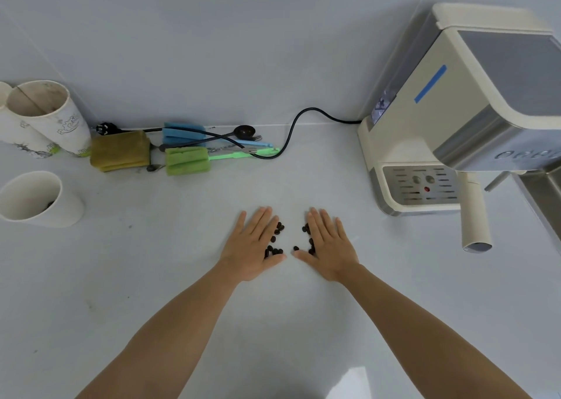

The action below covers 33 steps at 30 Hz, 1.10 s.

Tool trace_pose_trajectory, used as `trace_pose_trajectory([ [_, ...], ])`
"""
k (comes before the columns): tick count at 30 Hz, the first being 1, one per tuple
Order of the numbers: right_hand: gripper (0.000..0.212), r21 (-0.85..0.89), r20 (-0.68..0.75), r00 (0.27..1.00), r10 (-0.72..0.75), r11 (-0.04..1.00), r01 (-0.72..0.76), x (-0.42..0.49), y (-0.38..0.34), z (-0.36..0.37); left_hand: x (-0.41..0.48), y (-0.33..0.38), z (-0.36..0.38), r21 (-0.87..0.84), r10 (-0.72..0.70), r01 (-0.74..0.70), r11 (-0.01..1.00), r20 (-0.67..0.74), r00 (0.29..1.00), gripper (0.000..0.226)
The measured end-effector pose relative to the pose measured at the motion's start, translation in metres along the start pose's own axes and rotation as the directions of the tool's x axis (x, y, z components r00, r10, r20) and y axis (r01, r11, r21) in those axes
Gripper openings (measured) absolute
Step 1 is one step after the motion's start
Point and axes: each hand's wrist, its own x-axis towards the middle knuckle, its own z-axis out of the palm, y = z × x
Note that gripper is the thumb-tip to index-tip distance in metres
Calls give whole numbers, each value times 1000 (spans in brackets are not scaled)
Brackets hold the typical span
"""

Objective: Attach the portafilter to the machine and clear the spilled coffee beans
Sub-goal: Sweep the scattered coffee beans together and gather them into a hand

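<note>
Several dark coffee beans [274, 240] lie on the white counter between my two hands. My left hand [253, 244] rests flat, fingers apart, its inner edge touching one cluster of beans. My right hand [329, 245] lies flat too, its inner edge against the other cluster [308, 237]. Both hands hold nothing. The cream espresso machine [449, 116] stands at the right. The portafilter's cream handle [473, 213] sticks out toward me from under the machine's front, above the drip tray [419, 186]; its head is hidden.
A white cup [36, 200] with a few beans inside stands at the left. Two taller cups [45, 116] stand behind it. Sponges and brushes [182, 149], a spoon and the black power cord [291, 134] lie along the back wall. A metal sink edge [543, 192] is at far right.
</note>
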Motion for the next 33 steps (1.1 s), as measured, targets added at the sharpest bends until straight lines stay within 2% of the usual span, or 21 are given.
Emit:
trace_pose_trajectory([
  [2,102,-10,-10,999,-30,1000,30,1,-4,1,-2,0,-2,3,-49,49,999,21,999,90],
  [4,99,-11,-17,998,-57,998,57,1,-8,3,-5,2,-4,-18,-34,35,999,40,999,93],
  [6,97,-8,-21,997,-72,997,72,1,-13,5,-9,4,1,-60,22,-24,998,-33,999,96],
  [10,93,-13,-23,995,-98,995,98,-1,-22,6,-19,5,8,-29,21,-21,999,-12,1000,95],
  [17,93,-10,-22,988,-150,989,150,1,-45,12,-42,8,9,-92,-22,22,996,1,1000,90],
  [23,94,-47,-13,973,-231,972,230,-2,-56,15,-55,11,13,-90,-64,70,993,71,995,104],
  [27,90,-26,-26,970,-240,971,239,-4,-62,16,-68,13,12,-90,-104,113,990,103,989,86],
  [30,92,58,-47,975,-218,974,221,-4,-61,14,-76,12,11,-140,-154,170,975,116,981,83],
  [33,102,101,-53,974,-218,970,223,-4,-59,10,-85,13,9,-282,-229,251,926,110,967,72],
])
